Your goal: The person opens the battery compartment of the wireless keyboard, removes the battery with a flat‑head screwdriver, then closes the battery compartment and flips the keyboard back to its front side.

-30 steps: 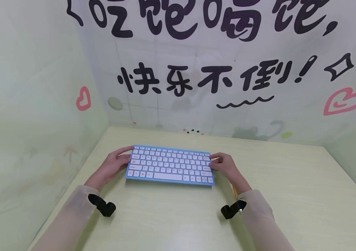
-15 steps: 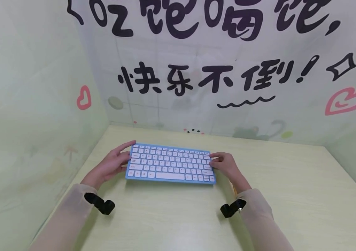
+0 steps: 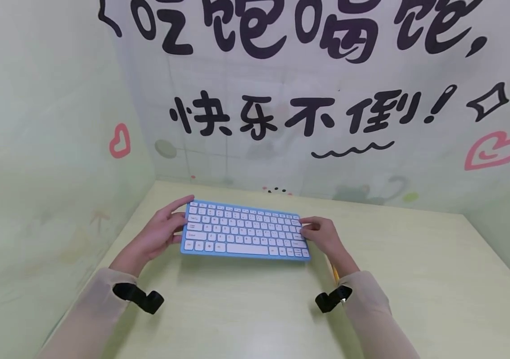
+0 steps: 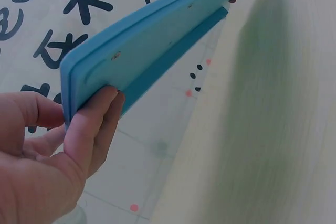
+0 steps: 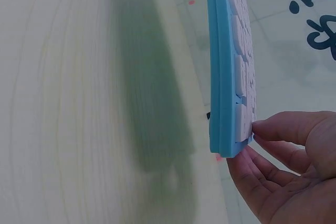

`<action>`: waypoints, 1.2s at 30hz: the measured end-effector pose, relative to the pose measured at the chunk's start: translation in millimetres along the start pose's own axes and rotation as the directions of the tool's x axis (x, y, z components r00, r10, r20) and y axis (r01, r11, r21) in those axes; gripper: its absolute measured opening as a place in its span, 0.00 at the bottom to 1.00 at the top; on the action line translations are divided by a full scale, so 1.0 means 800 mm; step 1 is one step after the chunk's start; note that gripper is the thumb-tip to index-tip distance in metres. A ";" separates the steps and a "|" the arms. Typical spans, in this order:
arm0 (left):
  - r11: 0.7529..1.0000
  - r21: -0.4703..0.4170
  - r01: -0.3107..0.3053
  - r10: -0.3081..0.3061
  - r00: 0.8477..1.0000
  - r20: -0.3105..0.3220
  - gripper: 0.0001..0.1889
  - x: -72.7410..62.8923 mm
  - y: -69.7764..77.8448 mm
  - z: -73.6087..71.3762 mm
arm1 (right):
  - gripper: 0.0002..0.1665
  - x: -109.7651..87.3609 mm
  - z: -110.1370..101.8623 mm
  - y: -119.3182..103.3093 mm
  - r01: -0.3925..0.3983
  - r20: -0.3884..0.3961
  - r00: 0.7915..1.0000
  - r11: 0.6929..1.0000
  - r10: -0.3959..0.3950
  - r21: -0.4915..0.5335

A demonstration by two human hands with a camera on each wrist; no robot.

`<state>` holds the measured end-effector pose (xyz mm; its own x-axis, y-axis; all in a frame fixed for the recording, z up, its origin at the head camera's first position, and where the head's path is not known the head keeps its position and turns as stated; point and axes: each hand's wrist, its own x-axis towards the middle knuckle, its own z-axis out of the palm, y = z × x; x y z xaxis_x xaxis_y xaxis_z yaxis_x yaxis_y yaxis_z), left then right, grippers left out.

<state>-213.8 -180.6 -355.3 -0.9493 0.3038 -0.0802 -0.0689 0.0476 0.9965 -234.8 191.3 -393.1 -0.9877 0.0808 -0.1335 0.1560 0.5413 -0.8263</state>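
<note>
A blue keyboard with white keys is held off the table, its key face toward the head camera and its left end a little higher. My left hand grips the left end, with fingers against the blue underside, as the left wrist view shows. At the opposite end, my right hand pinches the short edge between thumb and fingers. The right wrist view shows this right hand at the corner beside the white keys. Beneath the keyboard, its shadow falls on the table.
The pale wooden table extends to a back wall printed with black characters. Another wall stands close to the left arm. A thin orange object lies partly hidden behind the right wrist. Each wrist wears a black camera mount.
The keyboard's left end has risen, so it tilts down to the right more than before. My left hand has moved slightly up with it; the right hand has stayed nearly in place.
</note>
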 end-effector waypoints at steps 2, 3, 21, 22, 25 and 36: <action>1.000 0.014 -0.018 0.018 1.000 -0.001 0.28 -0.003 0.008 0.003 | 0.18 0.000 -0.001 -0.002 0.011 0.002 1.000 1.000 -0.011 0.001; 0.999 0.021 -0.026 0.026 1.000 -0.004 0.28 -0.004 0.012 0.004 | 0.18 -0.001 -0.002 -0.003 0.015 0.005 1.000 1.000 -0.015 0.005; 0.992 -0.035 -0.123 0.122 0.992 -0.036 0.28 -0.018 0.067 0.027 | 0.18 -0.002 -0.012 -0.011 0.052 0.031 0.998 0.996 -0.055 0.072; 0.991 -0.036 -0.125 0.124 0.992 -0.036 0.28 -0.019 0.070 0.028 | 0.18 -0.002 -0.012 -0.011 0.053 0.032 0.998 0.996 -0.056 0.077; 0.992 -0.029 -0.122 0.120 0.992 -0.039 0.28 -0.021 0.076 0.032 | 0.18 -0.004 -0.010 -0.011 0.054 0.038 0.998 0.995 -0.058 0.084; 0.991 0.066 -0.120 0.123 0.992 -0.038 0.28 -0.031 0.105 0.045 | 0.20 -0.011 -0.004 -0.014 0.099 0.076 0.991 0.991 -0.106 0.088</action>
<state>-185.1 -149.8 -270.1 -0.9615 0.2711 0.0441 0.0662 0.0732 0.9951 -227.6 187.6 -380.9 -0.9954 -0.0411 -0.0865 0.0570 0.4706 -0.8805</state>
